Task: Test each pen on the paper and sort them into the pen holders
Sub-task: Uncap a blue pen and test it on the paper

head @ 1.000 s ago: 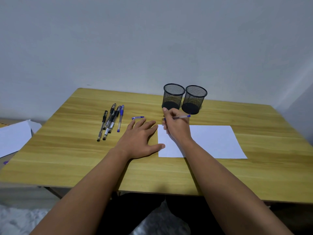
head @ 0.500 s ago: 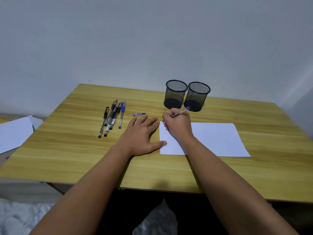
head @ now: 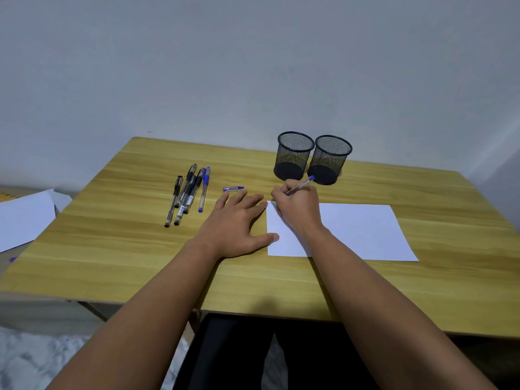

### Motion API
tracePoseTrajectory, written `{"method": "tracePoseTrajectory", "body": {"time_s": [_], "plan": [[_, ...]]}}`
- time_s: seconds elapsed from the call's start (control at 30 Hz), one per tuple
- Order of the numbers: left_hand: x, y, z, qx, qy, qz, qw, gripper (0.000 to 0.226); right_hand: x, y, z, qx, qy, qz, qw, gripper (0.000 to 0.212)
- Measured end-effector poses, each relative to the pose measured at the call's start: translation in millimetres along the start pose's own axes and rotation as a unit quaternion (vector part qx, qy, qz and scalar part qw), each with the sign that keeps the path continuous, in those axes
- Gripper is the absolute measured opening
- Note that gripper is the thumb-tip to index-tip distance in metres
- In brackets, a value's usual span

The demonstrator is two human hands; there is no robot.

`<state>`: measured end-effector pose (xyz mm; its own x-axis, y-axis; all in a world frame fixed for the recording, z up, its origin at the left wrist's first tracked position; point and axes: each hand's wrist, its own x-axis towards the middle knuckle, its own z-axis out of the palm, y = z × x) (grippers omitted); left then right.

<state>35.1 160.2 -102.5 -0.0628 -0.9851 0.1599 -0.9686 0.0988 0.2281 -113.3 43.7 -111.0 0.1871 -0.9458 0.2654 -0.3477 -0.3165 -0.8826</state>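
My right hand [head: 298,209] grips a blue pen [head: 302,184] in a writing hold, its tip down on the top left corner of the white paper [head: 363,232]. My left hand [head: 236,225] lies flat, fingers spread, on the table with its thumb at the paper's left edge. A blue pen cap [head: 233,188] lies just beyond my left fingertips. Several capped pens [head: 188,195], black and blue, lie in a loose bunch at the left. Two black mesh pen holders, left [head: 294,155] and right [head: 330,159], stand side by side behind the paper; both look empty.
The wooden table [head: 126,249] stands against a plain grey wall. Loose white sheets [head: 25,218] lie on a lower surface off the table's left edge. My dark-clothed legs show under the front edge.
My right hand has turned the pen from lying sideways to a writing hold and lowered the tip onto the paper's corner. My left hand has stayed flat. The view has shifted slightly.
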Motion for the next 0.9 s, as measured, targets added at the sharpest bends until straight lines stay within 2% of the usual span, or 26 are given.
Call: {"method": "tracePoseTrajectory", "body": {"time_s": [0.37,0.53,0.9], "plan": [[0.0,0.6,-1.2,0.002,0.004,0.001,1.0,0.094,-1.4,-5.3,-1.3,-0.013,0.012,-0.008,1.0,0.039],[0.3,0.6,-1.6,0.003,0.001,0.001,1.0,0.094,0.1,-3.9,1.3,0.015,0.009,0.024,1.0,0.037],[0.1,0.4,-0.9,0.001,0.0,0.001,1.0,0.094,-1.8,-6.2,-2.3,-0.005,0.027,-0.002,1.0,0.047]]}}
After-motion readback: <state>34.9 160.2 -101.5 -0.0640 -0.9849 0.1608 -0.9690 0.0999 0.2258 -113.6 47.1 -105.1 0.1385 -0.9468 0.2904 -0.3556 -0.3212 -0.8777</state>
